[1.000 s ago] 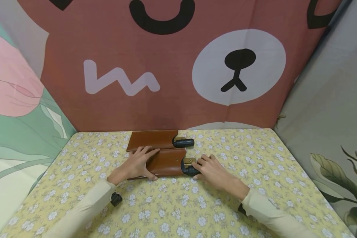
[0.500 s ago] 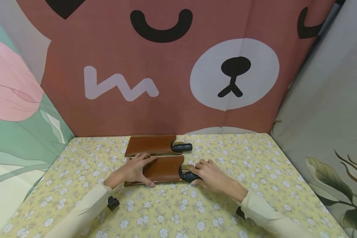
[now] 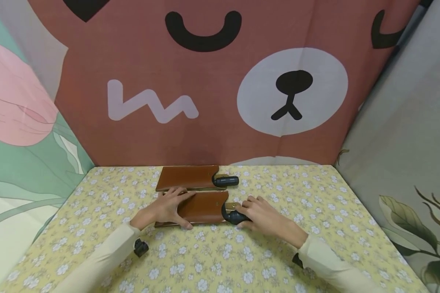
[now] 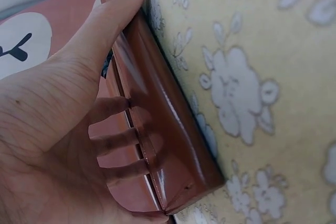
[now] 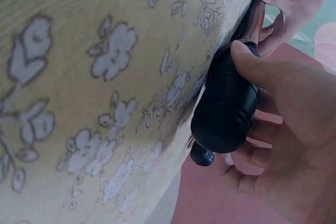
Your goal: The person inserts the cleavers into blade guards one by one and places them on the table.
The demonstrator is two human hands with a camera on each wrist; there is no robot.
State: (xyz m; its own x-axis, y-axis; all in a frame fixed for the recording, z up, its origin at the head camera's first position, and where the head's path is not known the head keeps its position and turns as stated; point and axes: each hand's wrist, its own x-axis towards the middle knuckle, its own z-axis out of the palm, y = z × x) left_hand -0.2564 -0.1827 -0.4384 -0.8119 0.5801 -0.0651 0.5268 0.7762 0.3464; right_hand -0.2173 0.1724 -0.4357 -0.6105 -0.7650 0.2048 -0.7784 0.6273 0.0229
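A brown leather sheath (image 3: 205, 206) lies flat on the table, with a black handle (image 3: 236, 217) sticking out of its right end. What the sheath covers is hidden. My left hand (image 3: 165, 208) spans its left part, thumb on the near edge and fingers at the far edge. In the left wrist view, the thumb and fingertips touch the brown leather (image 4: 157, 95). My right hand (image 3: 261, 215) holds the black handle, which shows its rounded end in the right wrist view, thumb on one side and fingers on the other. A strap with a metal snap (image 3: 233, 206) lies beside the handle.
Just behind lies a second brown sheath (image 3: 188, 178) with a straighter black handle (image 3: 226, 181). The table wears a yellow flowered cloth (image 3: 220, 260). A reddish-brown bear-print curtain (image 3: 220, 138) rises at its back edge, with patterned cloths on both sides.
The head view has tilted slightly, so the table sits lower in it. Both hands keep nearly the same hold on the sheath and handle; a little more of the handle shows past the right fingers.
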